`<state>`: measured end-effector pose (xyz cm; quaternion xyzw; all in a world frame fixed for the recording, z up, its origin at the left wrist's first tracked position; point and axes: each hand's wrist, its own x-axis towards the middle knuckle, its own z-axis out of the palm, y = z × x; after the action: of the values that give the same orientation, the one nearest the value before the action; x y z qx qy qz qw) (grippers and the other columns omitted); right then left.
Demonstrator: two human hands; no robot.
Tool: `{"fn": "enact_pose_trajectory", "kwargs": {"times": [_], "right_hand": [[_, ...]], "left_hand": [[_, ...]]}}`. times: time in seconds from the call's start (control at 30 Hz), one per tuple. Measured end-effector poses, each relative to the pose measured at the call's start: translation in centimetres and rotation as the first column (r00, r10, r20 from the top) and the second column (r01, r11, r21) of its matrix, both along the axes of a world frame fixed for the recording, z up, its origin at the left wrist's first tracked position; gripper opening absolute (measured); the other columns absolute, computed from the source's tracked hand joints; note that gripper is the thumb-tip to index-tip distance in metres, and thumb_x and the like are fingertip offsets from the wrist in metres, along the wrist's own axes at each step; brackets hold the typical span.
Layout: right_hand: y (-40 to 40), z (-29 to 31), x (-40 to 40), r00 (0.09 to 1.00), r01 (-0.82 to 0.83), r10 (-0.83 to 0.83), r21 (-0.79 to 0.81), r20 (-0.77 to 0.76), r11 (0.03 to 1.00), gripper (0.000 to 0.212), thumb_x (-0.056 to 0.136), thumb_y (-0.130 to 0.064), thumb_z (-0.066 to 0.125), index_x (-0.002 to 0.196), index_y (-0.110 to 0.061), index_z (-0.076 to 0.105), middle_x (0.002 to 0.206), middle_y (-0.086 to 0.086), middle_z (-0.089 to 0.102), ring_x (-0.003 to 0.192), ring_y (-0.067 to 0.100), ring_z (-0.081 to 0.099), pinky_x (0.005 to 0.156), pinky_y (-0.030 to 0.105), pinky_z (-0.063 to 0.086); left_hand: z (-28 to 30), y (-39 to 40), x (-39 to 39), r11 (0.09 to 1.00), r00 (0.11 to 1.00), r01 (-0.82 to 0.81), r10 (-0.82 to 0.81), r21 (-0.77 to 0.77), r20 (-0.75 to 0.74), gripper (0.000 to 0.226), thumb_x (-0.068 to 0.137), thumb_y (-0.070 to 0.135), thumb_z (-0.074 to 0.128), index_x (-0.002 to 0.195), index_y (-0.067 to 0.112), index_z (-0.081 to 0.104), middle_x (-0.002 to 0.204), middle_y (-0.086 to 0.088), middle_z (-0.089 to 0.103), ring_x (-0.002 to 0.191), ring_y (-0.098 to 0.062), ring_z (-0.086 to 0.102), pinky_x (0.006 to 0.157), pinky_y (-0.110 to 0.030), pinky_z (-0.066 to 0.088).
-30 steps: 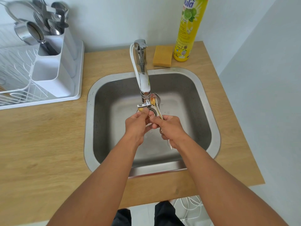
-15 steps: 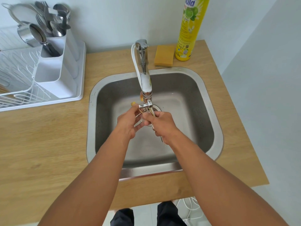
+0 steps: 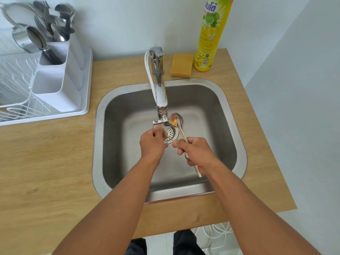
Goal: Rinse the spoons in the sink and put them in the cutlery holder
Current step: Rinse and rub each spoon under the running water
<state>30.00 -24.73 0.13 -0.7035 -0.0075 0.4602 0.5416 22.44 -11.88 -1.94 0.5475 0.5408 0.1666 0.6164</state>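
Over the square stainless-steel sink point(image 3: 228, 115), the right hand point(image 3: 197, 153) is curled into a fist around a bunch of metal spoons point(image 3: 177, 122), fingers wrapped tight on the handles. The bowls, one gold-coloured among silver ones, fan out toward the far side just right of the chrome tap's spout point(image 3: 161, 107), and the handle ends poke out on the near side of the fist. The left hand point(image 3: 152, 144) sits just left of it, fingertips pinched together on a thin gold-coloured spoon point(image 3: 168, 136) above the round perforated drain strainer point(image 3: 171, 133); the two hands almost touch. Whether water is running cannot be told.

The white plastic cutlery holder point(image 3: 57, 80) stands at the far left on a white drying rack point(image 3: 86, 85), well apart from the sink; its far compartment is packed with forks and spoons, and a steel ladle leans out of the middle one.

Far right on the light wooden counter point(image 3: 46, 162) stands a tall yellow dish-soap bottle point(image 3: 209, 37) with a lime picture and script I cannot read; small print near its base seems to say 700 ml. A yellow sponge point(image 3: 181, 68) lies just left of it.
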Motion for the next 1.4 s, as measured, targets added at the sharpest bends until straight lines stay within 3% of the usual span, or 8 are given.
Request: {"fn": "enact_pose_trajectory", "kwargs": {"times": [0.23, 0.4, 0.53, 0.67, 0.87, 1.13, 1.23, 1.4], "right_hand": [[-0.6, -0.6, 0.4, 0.997, 0.012, -0.011, 0.013, -0.083, 1.0, 0.015, 0.085, -0.022, 0.082, 0.09, -0.008, 0.078, 0.057, -0.002, 0.058, 0.038, 0.008, 0.031, 0.036, 0.018, 0.024], [-0.6, -0.3, 0.5, 0.986, 0.037, -0.03, 0.039, -0.166, 0.999, 0.021, 0.086, -0.023, 0.082, 0.097, -0.005, 0.077, 0.055, -0.005, 0.053, 0.039, 0.007, 0.028, 0.035, 0.018, 0.022], [-0.4, -0.3, 0.2, 0.964, 0.095, -0.082, 0.038, -0.254, 0.995, 0.013, 0.084, -0.022, 0.075, 0.083, -0.011, 0.081, 0.058, -0.005, 0.049, 0.043, 0.008, 0.025, 0.035, 0.019, 0.019], [0.0, -0.3, -0.2, 0.945, 0.106, -0.095, 0.02, -0.312, 0.994, 0.012, 0.079, -0.024, 0.068, 0.076, -0.015, 0.076, 0.059, -0.007, 0.047, 0.046, 0.009, 0.023, 0.035, 0.019, 0.016], [0.2, 0.2, -0.6, 0.988, 0.031, -0.034, -0.028, -0.149, 0.999, 0.01, 0.078, -0.026, 0.071, 0.072, -0.019, 0.076, 0.061, -0.007, 0.052, 0.046, 0.008, 0.032, 0.036, 0.019, 0.02], [-0.1, 0.7, -0.7, 0.859, 0.083, 0.032, 0.2, -0.512, 0.976, 0.016, 0.095, -0.027, 0.06, 0.081, -0.02, 0.065, 0.059, -0.009, 0.046, 0.043, 0.003, 0.03, 0.032, 0.016, 0.016], [0.2, 0.7, -1.1, 0.918, 0.124, -0.051, 0.163, -0.394, 0.979, 0.017, 0.094, -0.03, 0.068, 0.08, -0.02, 0.066, 0.06, -0.009, 0.041, 0.046, 0.004, 0.026, 0.034, 0.017, 0.016], [0.3, 0.1, -1.2, 0.995, 0.085, -0.086, 0.038, 0.041, 0.996, 0.026, 0.088, -0.027, 0.075, 0.067, -0.019, 0.062, 0.059, -0.004, 0.044, 0.045, 0.008, 0.03, 0.039, 0.021, 0.025]], "left_hand": [[-0.4, 0.7, -0.3, 0.968, 0.997, 0.027, -0.008, -0.248, 0.075, 0.014, 0.097, 0.02, 0.073, 0.097, 0.006, 0.076, 0.093, -0.007, 0.082, 0.084, -0.014, 0.08, 0.067, -0.028, 0.064], [-0.4, 0.4, -0.1, 0.986, 0.997, 0.033, -0.022, -0.164, 0.068, 0.024, 0.101, 0.025, 0.067, 0.092, 0.006, 0.077, 0.088, -0.01, 0.08, 0.082, -0.017, 0.079, 0.065, -0.028, 0.063], [-0.2, -0.1, -0.2, 0.996, 0.995, -0.029, 0.036, -0.079, 0.092, 0.037, 0.106, 0.028, 0.054, 0.088, 0.007, 0.078, 0.09, -0.011, 0.08, 0.087, -0.019, 0.078, 0.066, -0.034, 0.065], [0.8, -0.1, 0.1, 0.956, 0.961, -0.008, 0.089, -0.294, 0.261, 0.043, 0.111, 0.03, 0.042, 0.09, 0.008, 0.071, 0.092, -0.011, 0.076, 0.09, -0.021, 0.077, 0.073, -0.037, 0.065], [1.1, -0.3, -0.6, 0.865, 0.944, 0.071, 0.102, -0.496, 0.314, 0.026, 0.108, 0.03, 0.054, 0.096, 0.014, 0.071, 0.088, -0.001, 0.077, 0.084, -0.015, 0.078, 0.068, -0.034, 0.062], [1.7, 0.1, -0.3, 0.743, 0.862, 0.094, 0.271, -0.662, 0.427, 0.053, 0.107, 0.056, 0.032, 0.079, 0.021, 0.061, 0.084, 0.001, 0.069, 0.087, -0.017, 0.068, 0.072, -0.039, 0.059], [2.0, 0.4, -0.2, 0.764, 0.884, 0.058, 0.26, -0.643, 0.389, 0.048, 0.109, 0.051, 0.037, 0.088, 0.02, 0.066, 0.073, 0.008, 0.069, 0.076, -0.013, 0.067, 0.072, -0.038, 0.057], [1.9, 0.8, -0.3, 0.902, 0.966, -0.112, 0.197, -0.417, 0.166, 0.015, 0.099, 0.025, 0.066, 0.098, 0.012, 0.075, 0.084, 0.0, 0.081, 0.069, -0.011, 0.069, 0.069, -0.032, 0.064]]}}
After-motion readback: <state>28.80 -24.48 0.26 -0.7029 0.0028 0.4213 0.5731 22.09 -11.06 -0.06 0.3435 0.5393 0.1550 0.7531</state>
